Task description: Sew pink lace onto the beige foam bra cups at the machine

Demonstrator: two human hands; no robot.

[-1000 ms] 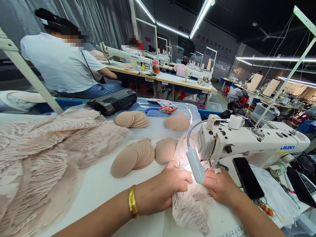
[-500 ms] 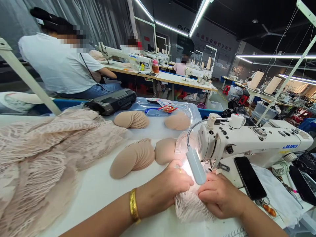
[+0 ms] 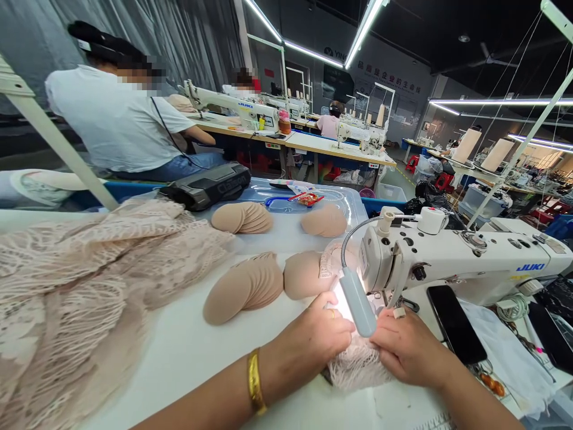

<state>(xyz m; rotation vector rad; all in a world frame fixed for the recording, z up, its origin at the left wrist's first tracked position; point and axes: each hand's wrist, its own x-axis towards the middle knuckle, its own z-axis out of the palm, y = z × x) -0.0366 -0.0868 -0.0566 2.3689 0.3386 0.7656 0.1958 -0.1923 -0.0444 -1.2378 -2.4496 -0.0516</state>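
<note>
A pale pink piece of lace fabric (image 3: 360, 365) with a fringed edge lies in front of the sewing machine (image 3: 456, 257). My left hand (image 3: 320, 328) is closed on its left side, fingers curled down. On the right, my right hand (image 3: 405, 343) pinches the same lace close to the machine's needle area. A grey lamp head (image 3: 358, 301) on a bendy neck lights the spot and partly hides the needle and the cloth beneath. Just beyond my left hand lies a beige bra cup (image 3: 302, 275), with lace at its right side.
Fanned beige cups (image 3: 244, 289) lie left of my hands, with more cups (image 3: 242, 218) on a clear plastic lid (image 3: 286, 239). A heap of lace fabric (image 3: 89, 298) covers the left. A black phone (image 3: 456, 322) lies right. A co-worker (image 3: 116, 119) sits beyond.
Both hands and the lace have shifted slightly away from me, toward the machine. The whole view has also moved a little. My grip on the lace looks the same.
</note>
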